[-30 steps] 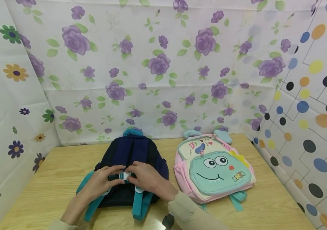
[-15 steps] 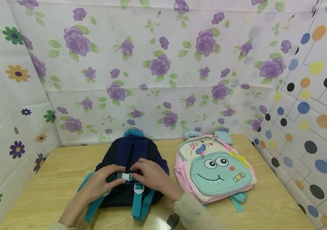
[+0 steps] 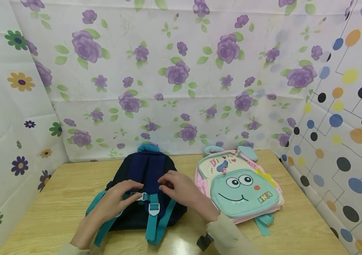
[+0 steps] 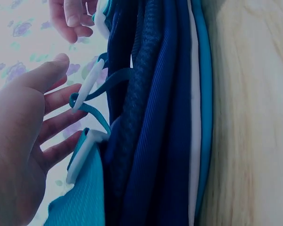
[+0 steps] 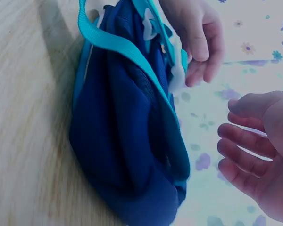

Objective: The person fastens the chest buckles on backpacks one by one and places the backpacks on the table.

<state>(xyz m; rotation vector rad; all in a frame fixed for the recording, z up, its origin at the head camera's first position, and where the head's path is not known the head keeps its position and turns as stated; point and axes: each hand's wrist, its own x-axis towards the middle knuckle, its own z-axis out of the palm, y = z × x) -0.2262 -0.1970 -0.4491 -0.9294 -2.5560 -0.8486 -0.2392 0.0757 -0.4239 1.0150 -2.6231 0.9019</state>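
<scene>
A dark navy backpack (image 3: 147,170) with teal straps lies on its front, its strap side up. A white buckle (image 3: 143,196) sits on the teal chest strap across the shoulder straps. My left hand (image 3: 114,200) is at the buckle's left side, thumb and fingers apart; in the left wrist view its fingertips lie close behind the buckle (image 4: 88,84), and I cannot tell whether they touch it. To the right of the buckle, my right hand (image 3: 182,189) hovers above the backpack with relaxed fingers, holding nothing. In the right wrist view that hand (image 5: 259,146) is apart from the backpack.
On the right of the wooden table (image 3: 47,198) lies a pink and mint backpack (image 3: 244,196) with a cartoon face. Flowered cloth (image 3: 155,120) hangs behind the table, and patterned cloth closes both sides. Teal strap ends (image 3: 151,228) trail toward the near edge.
My right hand has let go of the chest strap by the buckle and moved right and slightly up. The left hand stays by the buckle, its fingers no longer pinching the strap.
</scene>
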